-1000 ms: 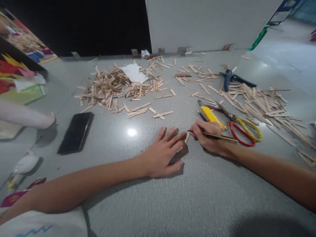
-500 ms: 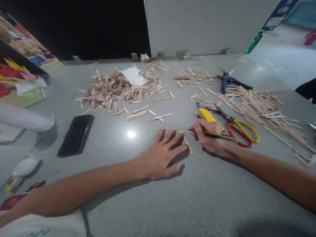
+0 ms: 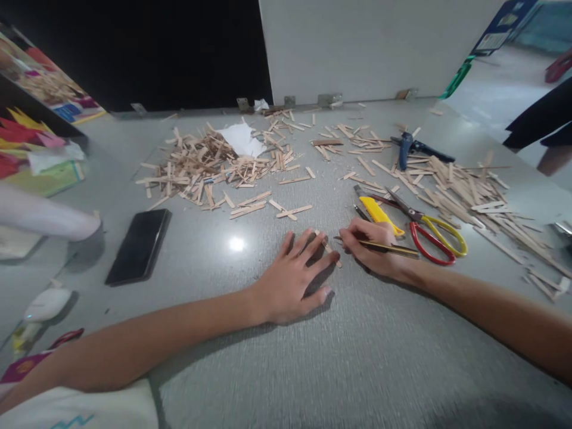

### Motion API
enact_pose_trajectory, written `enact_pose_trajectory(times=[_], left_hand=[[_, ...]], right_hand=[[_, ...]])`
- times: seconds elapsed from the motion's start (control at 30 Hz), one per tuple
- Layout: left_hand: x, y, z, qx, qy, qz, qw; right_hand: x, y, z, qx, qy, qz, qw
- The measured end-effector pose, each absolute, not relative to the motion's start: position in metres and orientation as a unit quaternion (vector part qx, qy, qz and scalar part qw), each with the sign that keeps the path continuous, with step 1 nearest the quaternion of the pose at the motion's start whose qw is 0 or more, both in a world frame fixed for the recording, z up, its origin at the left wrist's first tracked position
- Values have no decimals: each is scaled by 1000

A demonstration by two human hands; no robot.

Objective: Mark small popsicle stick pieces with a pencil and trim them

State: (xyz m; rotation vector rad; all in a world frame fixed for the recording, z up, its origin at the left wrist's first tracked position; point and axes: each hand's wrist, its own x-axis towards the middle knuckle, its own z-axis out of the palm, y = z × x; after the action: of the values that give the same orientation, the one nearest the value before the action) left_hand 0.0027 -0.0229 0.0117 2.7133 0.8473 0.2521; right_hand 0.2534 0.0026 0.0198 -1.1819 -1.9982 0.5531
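My left hand (image 3: 297,277) lies spread on the grey table (image 3: 268,381), its fingertips over a short wooden craft stick (image 3: 328,245). Part of that stick is hidden beneath the fingers. Just to the right, my right hand (image 3: 370,241) is closed around a pencil (image 3: 393,247), whose tip points left toward the stick without clearly touching it. Beyond the right hand are a yellow box cutter (image 3: 379,214) and scissors (image 3: 420,217) with one red and one yellow handle.
A large heap of craft sticks (image 3: 196,164) with white paper (image 3: 243,140) sits at back left, and more sticks (image 3: 465,185) lie at right by a blue glue gun (image 3: 406,149). A black phone (image 3: 138,246) rests at left. A white-and-black panel (image 3: 348,47) stands behind.
The craft stick has shifted slightly left and away under my left fingers. My right hand and pencil have moved a little left. At far right, a dark-clothed person shows more.
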Motion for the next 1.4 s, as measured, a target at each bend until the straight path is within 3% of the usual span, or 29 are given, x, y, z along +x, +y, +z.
enact_pose_trajectory(times=[0.37,0.67,1.4], left_hand=[[4,-20,10,935,305,69,168],[4,-23,10,934,314,70,157],[3,-23,11,934,319,65,149]], right_hand=[[255,5,29,-388,-832,218,331],[242,-3,30,-469,-756,283,359],[241,1,31,-448,-776,292,335]])
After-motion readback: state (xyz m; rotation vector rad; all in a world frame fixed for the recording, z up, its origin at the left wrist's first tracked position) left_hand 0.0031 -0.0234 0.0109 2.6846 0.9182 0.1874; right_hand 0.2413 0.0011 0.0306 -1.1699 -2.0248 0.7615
